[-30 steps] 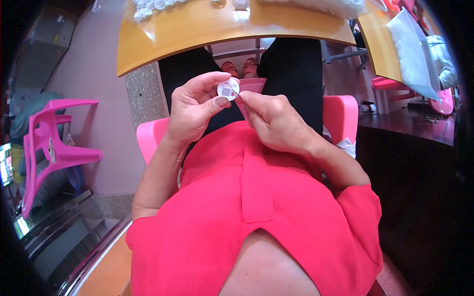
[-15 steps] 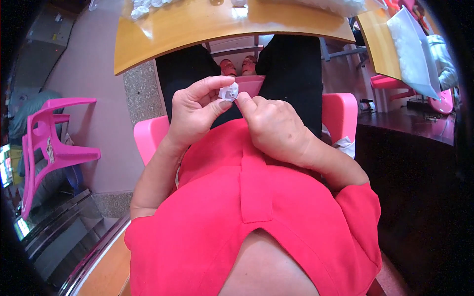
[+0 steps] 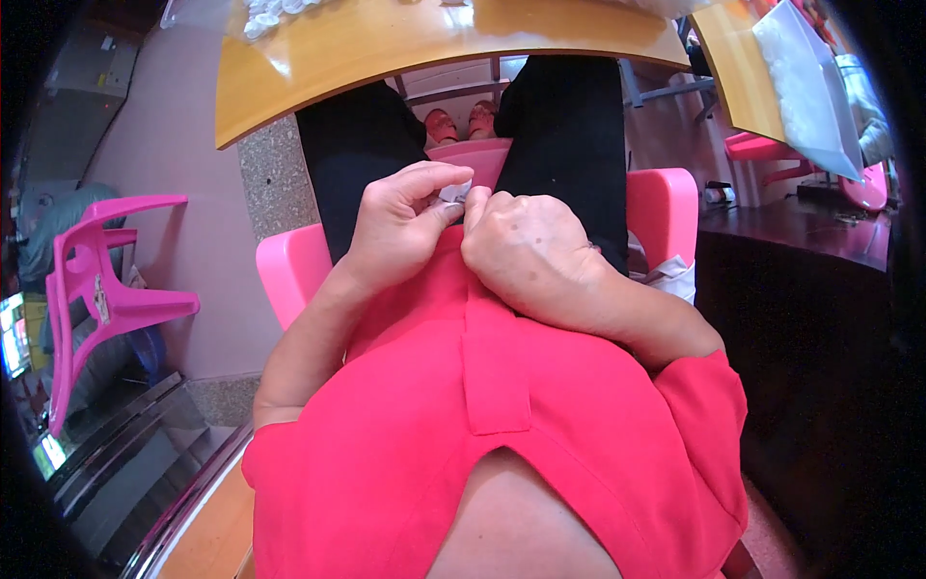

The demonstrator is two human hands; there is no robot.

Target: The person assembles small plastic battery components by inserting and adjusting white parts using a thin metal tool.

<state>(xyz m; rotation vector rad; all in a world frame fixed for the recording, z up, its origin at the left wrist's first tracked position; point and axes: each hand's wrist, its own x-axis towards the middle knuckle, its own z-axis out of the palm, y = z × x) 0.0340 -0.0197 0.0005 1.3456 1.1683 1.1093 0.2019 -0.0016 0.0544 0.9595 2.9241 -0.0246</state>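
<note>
Between my two hands, above my lap, is a small white plastic part (image 3: 455, 193), mostly covered by fingers. My left hand (image 3: 403, 220) pinches it between thumb and fingers. My right hand (image 3: 529, 241) is closed, its thumb and forefinger end pressed up against the part's right side. Whether those fingers grip anything besides the part is hidden behind the back of the hand. Below the hands, between my knees, shows the rim of a pink container (image 3: 482, 154).
A wooden table (image 3: 444, 43) stands ahead, with white plastic pieces (image 3: 275, 14) at its far left. Right of it, a clear tray of white pieces (image 3: 805, 96) sits on another wooden top. Pink chair arms (image 3: 664, 217) flank me; a pink stool (image 3: 106, 289) lies left.
My right hand has turned and come closer to the left one. Fingers now cover more of the white part, and the left hand has shifted slightly right.
</note>
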